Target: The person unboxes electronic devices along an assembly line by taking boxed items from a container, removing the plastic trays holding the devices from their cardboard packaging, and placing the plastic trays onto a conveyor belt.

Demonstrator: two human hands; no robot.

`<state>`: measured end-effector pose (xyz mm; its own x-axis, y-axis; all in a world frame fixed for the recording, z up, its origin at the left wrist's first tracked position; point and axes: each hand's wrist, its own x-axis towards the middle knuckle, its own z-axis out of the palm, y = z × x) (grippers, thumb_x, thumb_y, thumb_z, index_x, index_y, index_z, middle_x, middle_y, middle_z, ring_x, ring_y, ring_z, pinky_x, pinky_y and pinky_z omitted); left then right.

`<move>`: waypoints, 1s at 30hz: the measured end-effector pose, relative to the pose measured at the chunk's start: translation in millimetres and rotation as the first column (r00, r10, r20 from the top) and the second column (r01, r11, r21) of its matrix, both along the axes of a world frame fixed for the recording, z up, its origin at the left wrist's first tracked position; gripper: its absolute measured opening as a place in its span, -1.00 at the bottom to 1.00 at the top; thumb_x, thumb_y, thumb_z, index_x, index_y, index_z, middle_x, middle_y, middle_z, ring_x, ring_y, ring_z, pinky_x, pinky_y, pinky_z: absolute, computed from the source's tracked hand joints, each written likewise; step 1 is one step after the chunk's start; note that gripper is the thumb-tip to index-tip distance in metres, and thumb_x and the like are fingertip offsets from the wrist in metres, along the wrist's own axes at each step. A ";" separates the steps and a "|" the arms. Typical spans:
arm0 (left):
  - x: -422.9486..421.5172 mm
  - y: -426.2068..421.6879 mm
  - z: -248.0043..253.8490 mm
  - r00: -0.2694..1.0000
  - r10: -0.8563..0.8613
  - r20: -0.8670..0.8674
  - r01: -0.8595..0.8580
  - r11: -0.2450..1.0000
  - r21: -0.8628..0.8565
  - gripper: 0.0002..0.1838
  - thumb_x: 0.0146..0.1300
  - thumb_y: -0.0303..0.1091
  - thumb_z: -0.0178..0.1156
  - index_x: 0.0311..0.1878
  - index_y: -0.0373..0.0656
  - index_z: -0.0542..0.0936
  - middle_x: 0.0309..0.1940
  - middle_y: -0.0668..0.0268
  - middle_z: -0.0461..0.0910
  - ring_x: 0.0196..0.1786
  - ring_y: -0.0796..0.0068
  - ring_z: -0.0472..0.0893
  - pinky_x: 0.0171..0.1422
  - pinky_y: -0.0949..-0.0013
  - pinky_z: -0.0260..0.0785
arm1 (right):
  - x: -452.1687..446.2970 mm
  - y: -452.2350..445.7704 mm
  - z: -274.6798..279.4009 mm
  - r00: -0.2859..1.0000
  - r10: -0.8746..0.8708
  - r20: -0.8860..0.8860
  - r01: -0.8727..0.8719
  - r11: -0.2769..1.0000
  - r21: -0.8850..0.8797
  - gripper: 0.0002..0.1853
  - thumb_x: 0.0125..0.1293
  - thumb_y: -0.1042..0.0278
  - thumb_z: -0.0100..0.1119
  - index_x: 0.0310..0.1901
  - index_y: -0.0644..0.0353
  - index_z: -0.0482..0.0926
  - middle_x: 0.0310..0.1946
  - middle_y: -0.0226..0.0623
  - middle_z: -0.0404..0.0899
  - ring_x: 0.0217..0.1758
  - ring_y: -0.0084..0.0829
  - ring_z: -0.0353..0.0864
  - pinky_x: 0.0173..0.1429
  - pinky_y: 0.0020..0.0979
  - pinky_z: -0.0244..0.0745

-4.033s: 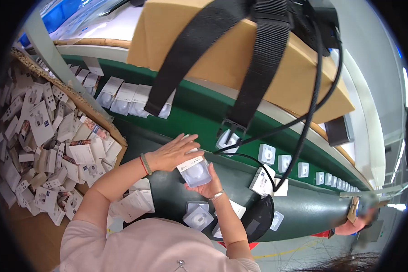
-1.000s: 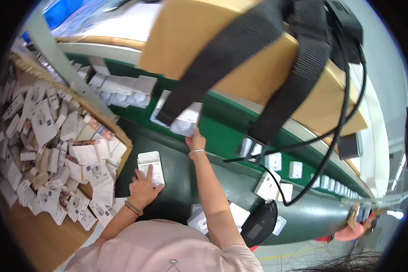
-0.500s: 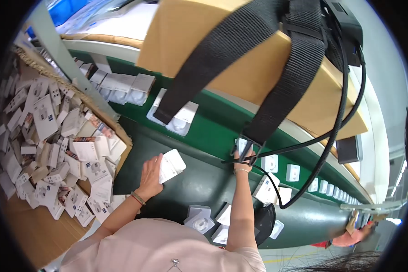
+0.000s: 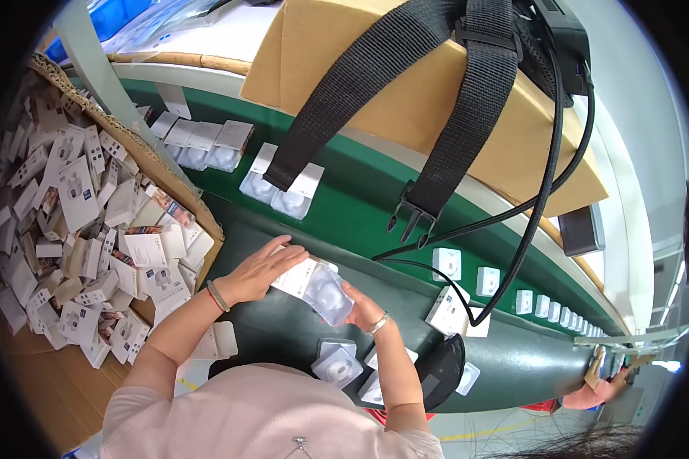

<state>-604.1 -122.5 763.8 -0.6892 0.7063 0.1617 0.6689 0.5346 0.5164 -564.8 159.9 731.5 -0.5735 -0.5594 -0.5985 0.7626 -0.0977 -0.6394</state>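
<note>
My left hand point(image 4: 254, 277) grips a small white printed box point(image 4: 292, 280), fingers over its top edge. From the other side my right hand point(image 4: 364, 309) holds a clear plastic tray point(image 4: 326, 297) by its right end, thumb along the edge. Tray and box meet end to end above the dark green work surface point(image 4: 245, 229); how far the tray sits inside the box, I cannot tell. Near my body lie more clear trays point(image 4: 335, 362) and white boxes.
A large carton point(image 4: 207, 206) heaped with white boxes stands at left. Boxes with trays partly out point(image 4: 291, 200) sit on the green conveyor belt point(image 4: 344, 222), with white cases point(image 4: 488, 281) further right. Black straps point(image 4: 467, 115) and cables hang in front. A person point(image 4: 589, 394) is at far right.
My right hand has come back from the belt with a plastic tray and met the box in my left hand. Items on the belt have shifted slightly left.
</note>
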 end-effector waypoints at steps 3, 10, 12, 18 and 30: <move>-2.4 10.1 5.5 0.994 -0.111 -0.022 0.112 0.994 0.007 0.00 -0.26 -0.78 0.22 0.39 0.01 0.22 0.30 0.29 0.25 0.39 0.01 0.16 0.40 0.14 0.26 | -0.9 -2.2 -1.7 0.999 0.029 0.024 -0.028 0.999 -0.026 -0.24 0.30 -0.37 -0.12 0.33 0.06 0.25 0.02 -0.18 0.57 -0.14 -0.21 0.68 -0.10 -0.25 0.59; -19.0 8.6 10.4 0.983 -0.171 -0.072 0.162 0.980 -0.113 -0.04 -0.20 -0.76 0.21 0.39 0.01 0.23 0.42 0.30 0.15 0.45 0.02 0.10 0.41 0.11 0.22 | -16.5 -3.9 -18.4 0.998 -0.042 0.039 0.048 0.986 -0.160 -0.21 0.28 -0.39 -0.13 0.33 0.10 0.25 0.03 -0.08 0.56 -0.09 -0.05 0.66 -0.13 -0.16 0.63; -22.5 5.9 5.9 0.982 0.020 -0.189 -0.028 0.999 -0.039 -0.09 -0.16 -0.72 0.21 0.38 -0.02 0.26 0.44 0.24 0.11 0.45 0.00 0.10 0.42 0.07 0.18 | -30.6 -2.2 -34.6 0.989 -0.128 0.069 0.140 0.968 -0.209 -0.19 0.26 -0.40 -0.10 0.33 0.11 0.25 0.05 -0.05 0.55 -0.08 -0.02 0.65 -0.12 -0.13 0.63; 49.6 -45.1 25.1 0.826 0.561 0.060 -0.561 0.807 0.186 -0.40 0.06 -0.54 0.26 0.24 -0.19 0.39 0.22 0.10 0.36 0.21 0.05 0.42 0.29 0.17 0.30 | -99.5 1.1 -66.2 0.868 -0.474 0.148 0.489 0.764 -0.420 -0.10 0.20 -0.49 -0.13 0.32 0.15 0.23 0.08 0.17 0.44 -0.03 0.07 0.56 -0.04 -0.01 0.59; 257.7 -83.2 14.1 0.291 0.955 0.063 -0.909 0.297 -0.293 -0.06 -0.17 -0.67 0.26 0.39 -0.03 0.22 0.31 -0.07 0.10 0.32 -0.17 0.16 0.38 0.00 0.12 | -122.3 -9.7 -113.6 0.754 -0.076 -0.652 0.635 0.339 0.694 -0.31 0.33 -0.20 0.00 0.11 0.41 0.42 -0.25 -0.09 0.62 -0.14 -0.21 0.62 -0.01 -0.29 0.57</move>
